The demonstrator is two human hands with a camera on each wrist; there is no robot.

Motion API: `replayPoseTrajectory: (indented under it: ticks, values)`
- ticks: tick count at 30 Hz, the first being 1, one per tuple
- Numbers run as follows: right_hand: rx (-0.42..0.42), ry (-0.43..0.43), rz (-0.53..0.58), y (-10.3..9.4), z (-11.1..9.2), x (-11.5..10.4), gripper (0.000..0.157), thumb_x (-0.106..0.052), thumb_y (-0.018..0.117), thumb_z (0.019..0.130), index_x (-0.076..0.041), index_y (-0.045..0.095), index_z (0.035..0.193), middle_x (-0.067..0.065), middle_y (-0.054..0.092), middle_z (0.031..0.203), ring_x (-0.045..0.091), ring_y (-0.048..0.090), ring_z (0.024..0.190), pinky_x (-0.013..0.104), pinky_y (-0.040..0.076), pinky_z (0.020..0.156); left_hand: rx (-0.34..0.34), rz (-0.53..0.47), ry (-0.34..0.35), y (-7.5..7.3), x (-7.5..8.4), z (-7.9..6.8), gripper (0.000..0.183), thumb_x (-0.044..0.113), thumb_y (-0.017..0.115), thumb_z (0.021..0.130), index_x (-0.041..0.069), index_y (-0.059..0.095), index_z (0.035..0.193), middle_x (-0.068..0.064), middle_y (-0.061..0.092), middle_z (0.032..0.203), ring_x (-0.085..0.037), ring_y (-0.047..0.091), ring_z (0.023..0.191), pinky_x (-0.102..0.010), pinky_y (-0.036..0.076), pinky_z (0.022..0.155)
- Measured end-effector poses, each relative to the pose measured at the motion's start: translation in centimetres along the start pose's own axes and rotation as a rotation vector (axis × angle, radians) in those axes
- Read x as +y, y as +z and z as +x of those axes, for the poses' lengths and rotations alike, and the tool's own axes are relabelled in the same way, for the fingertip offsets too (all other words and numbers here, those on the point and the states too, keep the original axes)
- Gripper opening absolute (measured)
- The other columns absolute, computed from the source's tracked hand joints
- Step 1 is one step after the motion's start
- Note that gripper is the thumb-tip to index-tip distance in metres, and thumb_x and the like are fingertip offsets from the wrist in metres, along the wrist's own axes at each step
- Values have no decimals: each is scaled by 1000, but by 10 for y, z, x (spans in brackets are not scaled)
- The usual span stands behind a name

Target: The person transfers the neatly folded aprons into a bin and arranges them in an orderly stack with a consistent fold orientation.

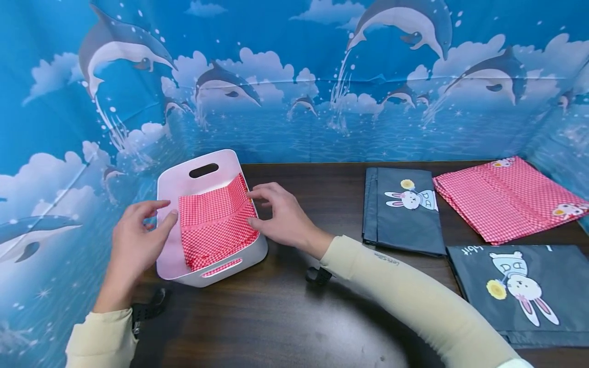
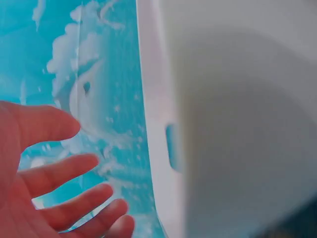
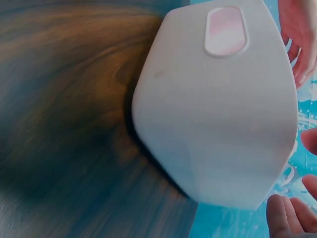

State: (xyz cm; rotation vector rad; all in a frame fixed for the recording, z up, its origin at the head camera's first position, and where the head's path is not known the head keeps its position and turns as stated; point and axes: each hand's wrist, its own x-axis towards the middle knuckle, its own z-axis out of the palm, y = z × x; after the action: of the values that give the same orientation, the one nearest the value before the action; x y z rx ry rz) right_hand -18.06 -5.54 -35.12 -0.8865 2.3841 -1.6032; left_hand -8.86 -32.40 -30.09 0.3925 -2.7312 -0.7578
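Note:
A white plastic basket (image 1: 202, 278) with oval handle holes stands on the dark table, left of centre. Inside it lies a folded red-and-white checked cloth (image 1: 216, 220), partly up against the right wall. My left hand (image 1: 140, 243) hovers by the basket's left rim, fingers spread and loosely bent, holding nothing. In the left wrist view its fingers are apart from the basket wall (image 2: 237, 129). Over the right rim is my right hand (image 1: 285, 217), thumb and fingers apart; whether its fingertips touch the cloth I cannot tell. The right wrist view shows the basket's outer side (image 3: 213, 114).
On the right lie a dark grey folded cloth (image 1: 391, 220) with a rabbit print, a second dark grey rabbit-print piece (image 1: 566, 291) and a folded red checked cloth (image 1: 506, 204). A blue dolphin-print curtain (image 1: 294, 102) hangs behind and along the left side.

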Motion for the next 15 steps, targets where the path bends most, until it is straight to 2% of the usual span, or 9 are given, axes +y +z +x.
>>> replayPoseTrajectory:
  ticks: [3, 9, 15]
  values:
    - [15, -24, -35, -8, -6, 7, 46, -11, 80, 94, -6, 69, 138, 10, 59, 148, 27, 62, 134, 42, 57, 111, -39, 14, 108, 4, 10, -5, 44, 25, 69, 104, -2, 67, 140, -31, 56, 148, -54, 54, 132, -74, 51, 102]
    - [24, 13, -123, -30, -28, 27, 40, -11, 79, 95, -9, 70, 134, 8, 61, 147, 27, 64, 131, 42, 57, 109, -108, 95, 315, 28, 39, -21, 51, 24, 79, 96, -1, 67, 139, -30, 57, 150, -54, 48, 140, -79, 39, 110]
    - [38, 89, -358, -54, -55, 44, 41, -20, 79, 97, -13, 70, 136, 6, 59, 150, 29, 59, 138, 51, 54, 110, -160, 163, 514, 55, 59, -30, 65, 23, 86, 89, 5, 62, 147, -26, 52, 156, -49, 46, 145, -76, 38, 115]
